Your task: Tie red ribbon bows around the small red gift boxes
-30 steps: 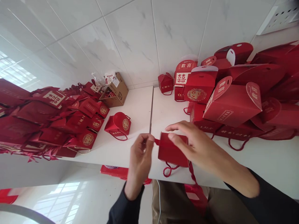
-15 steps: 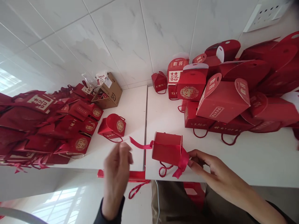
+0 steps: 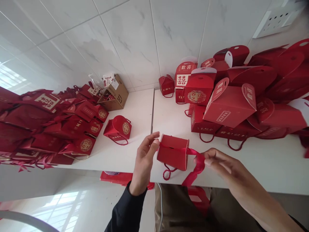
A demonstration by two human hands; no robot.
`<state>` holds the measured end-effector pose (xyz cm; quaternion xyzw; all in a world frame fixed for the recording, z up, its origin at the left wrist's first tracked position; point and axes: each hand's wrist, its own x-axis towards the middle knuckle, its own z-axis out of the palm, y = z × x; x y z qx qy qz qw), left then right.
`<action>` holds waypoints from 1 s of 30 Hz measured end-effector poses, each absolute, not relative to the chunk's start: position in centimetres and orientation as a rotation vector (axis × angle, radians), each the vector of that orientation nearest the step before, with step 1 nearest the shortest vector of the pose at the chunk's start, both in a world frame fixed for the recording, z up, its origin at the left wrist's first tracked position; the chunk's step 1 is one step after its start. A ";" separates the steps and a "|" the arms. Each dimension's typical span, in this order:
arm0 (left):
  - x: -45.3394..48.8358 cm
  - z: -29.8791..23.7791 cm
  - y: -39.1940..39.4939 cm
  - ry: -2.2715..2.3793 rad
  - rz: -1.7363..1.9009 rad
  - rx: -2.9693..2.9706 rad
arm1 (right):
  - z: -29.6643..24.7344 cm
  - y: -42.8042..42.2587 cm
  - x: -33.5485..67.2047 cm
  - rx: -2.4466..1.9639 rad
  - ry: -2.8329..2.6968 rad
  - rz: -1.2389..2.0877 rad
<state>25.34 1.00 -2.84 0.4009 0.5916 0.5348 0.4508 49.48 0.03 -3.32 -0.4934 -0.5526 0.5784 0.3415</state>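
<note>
A small red gift box (image 3: 172, 158) lies on its side near the table's front edge, with a twisted red cord handle (image 3: 167, 174) at its front. My left hand (image 3: 144, 161) is at the box's left end, thumb and fingers curled against it; the exact contact is partly hidden. A red satin ribbon (image 3: 200, 164) runs across the box and out from its right end. My right hand (image 3: 225, 167) pinches this ribbon between thumb and fingers, to the right of the box. The ribbon's loose end hangs over the table edge.
Another red box (image 3: 118, 129) stands upright to the left. Piles of red boxes lie at the far left (image 3: 60, 129) and right (image 3: 229, 103). A cardboard carton (image 3: 120, 93) sits near the wall. A seam (image 3: 152, 112) divides the white tabletop. Below is a red stool (image 3: 116, 177).
My left hand has come up and right to the box's left end, where a ribbon tail stuck out before. My right hand has drawn the ribbon further right, lengthening it on that side.
</note>
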 end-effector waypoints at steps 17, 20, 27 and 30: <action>26.2 -3.0 1.1 1.202 1.369 0.785 | -3.8 1.1 49.7 -1.362 -1.281 1.208; 26.4 -2.6 1.3 1.073 1.438 0.790 | -4.2 1.2 49.4 -1.395 -0.908 1.253; 26.5 -2.5 1.7 1.042 1.475 0.855 | -4.1 1.0 49.1 -1.319 -0.293 1.524; 26.7 -1.5 2.3 0.991 1.492 0.968 | -1.5 1.5 49.6 -1.240 -0.524 1.443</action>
